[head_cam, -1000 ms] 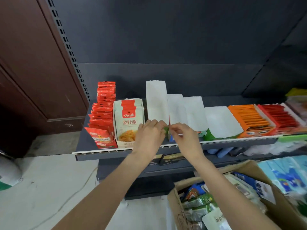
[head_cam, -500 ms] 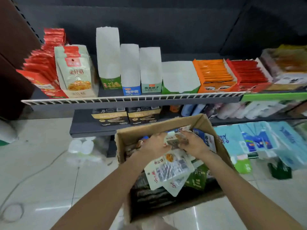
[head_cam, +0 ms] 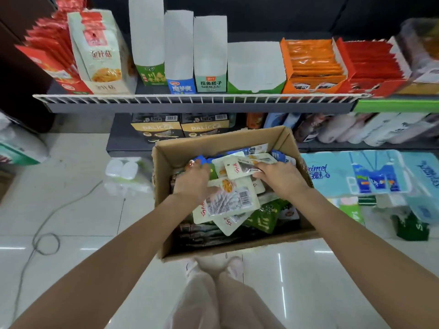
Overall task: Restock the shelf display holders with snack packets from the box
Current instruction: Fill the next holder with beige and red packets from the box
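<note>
On the floor below the shelf stands an open cardboard box point(head_cam: 164, 167) full of snack packets in cream, green and blue. My left hand point(head_cam: 192, 180) lies on the packets at the box's left side with its fingers stretched out. My right hand point(head_cam: 281, 178) pinches the right end of a cream packet point(head_cam: 237, 169) with a dark fish picture. On the shelf point(head_cam: 202, 100) stand empty white display holders: a tall green-fronted one point(head_cam: 147, 43), a blue-fronted one point(head_cam: 179, 55), a pale green one point(head_cam: 210, 51) and a wide low one point(head_cam: 255, 65).
Filled holders flank the empty ones: a mushroom-snack one point(head_cam: 99, 53) and red packets on the left, orange point(head_cam: 311, 65) and red point(head_cam: 373, 65) on the right. Tissue packs point(head_cam: 356, 173) lie on the floor at right, wrapped bottles point(head_cam: 126, 173) and a cable point(head_cam: 45, 243) at left. My legs point(head_cam: 213, 298) are behind the box.
Both hands have come down from the shelf edge into the box, and the view has dropped with them. My right hand has taken hold of a cream packet.
</note>
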`<action>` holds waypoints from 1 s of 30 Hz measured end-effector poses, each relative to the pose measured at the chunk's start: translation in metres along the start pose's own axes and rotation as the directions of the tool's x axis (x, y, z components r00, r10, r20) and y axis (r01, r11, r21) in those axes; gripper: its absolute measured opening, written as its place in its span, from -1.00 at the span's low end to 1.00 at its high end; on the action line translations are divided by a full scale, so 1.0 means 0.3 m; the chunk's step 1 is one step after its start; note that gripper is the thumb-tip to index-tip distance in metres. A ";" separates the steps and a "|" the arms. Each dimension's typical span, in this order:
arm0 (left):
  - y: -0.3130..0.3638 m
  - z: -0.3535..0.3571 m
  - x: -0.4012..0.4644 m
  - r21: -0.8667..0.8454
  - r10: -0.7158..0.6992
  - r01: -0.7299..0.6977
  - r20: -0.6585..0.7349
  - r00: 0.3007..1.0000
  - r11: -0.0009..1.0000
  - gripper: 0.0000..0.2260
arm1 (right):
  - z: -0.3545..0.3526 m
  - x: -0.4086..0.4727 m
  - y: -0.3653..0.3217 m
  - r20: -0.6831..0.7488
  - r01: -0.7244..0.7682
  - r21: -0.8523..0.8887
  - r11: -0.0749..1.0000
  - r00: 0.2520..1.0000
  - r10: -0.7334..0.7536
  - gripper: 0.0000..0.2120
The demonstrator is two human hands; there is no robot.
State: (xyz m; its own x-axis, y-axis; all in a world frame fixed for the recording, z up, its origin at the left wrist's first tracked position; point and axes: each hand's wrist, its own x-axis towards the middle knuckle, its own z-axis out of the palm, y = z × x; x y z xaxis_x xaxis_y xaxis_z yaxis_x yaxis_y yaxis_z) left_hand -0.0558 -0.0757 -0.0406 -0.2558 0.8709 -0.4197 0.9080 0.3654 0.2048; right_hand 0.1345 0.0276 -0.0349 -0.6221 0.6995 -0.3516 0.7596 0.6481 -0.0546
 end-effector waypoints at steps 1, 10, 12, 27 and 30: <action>-0.007 -0.009 -0.003 0.011 -0.122 0.121 0.038 0.992 0.993 -0.31 | 0.000 -0.006 -0.003 -0.011 -0.003 0.035 0.999 1.000 0.003 -0.62; -0.078 -0.057 0.003 -0.787 -0.272 0.415 0.320 0.907 0.458 -0.86 | -0.007 -0.047 -0.083 -0.018 0.136 0.354 0.925 0.990 -0.139 -0.56; -0.054 -0.100 -0.007 -0.886 -0.221 0.392 0.342 0.913 0.247 -0.82 | -0.021 -0.064 -0.092 -0.081 0.186 0.439 0.879 0.983 -0.167 -0.59; -0.073 -0.351 -0.002 -0.958 -0.144 0.026 -0.016 0.989 0.286 -0.77 | -0.222 -0.005 -0.219 -0.301 0.158 0.814 0.559 0.938 0.174 -0.90; -0.143 -0.445 0.009 -0.836 -0.099 -0.220 -0.308 0.946 0.503 -0.77 | -0.315 0.069 -0.289 -0.228 0.158 0.949 0.272 0.941 0.249 -0.88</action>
State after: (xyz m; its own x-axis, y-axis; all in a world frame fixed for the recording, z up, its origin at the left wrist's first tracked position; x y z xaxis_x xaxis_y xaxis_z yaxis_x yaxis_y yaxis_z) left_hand -0.1399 -0.0451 0.0676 -0.4337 0.8893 -0.1450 0.2356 0.2672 0.9344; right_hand 0.0377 0.0144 0.0507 -0.4397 0.8885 -0.1316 0.2881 0.0007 -0.9576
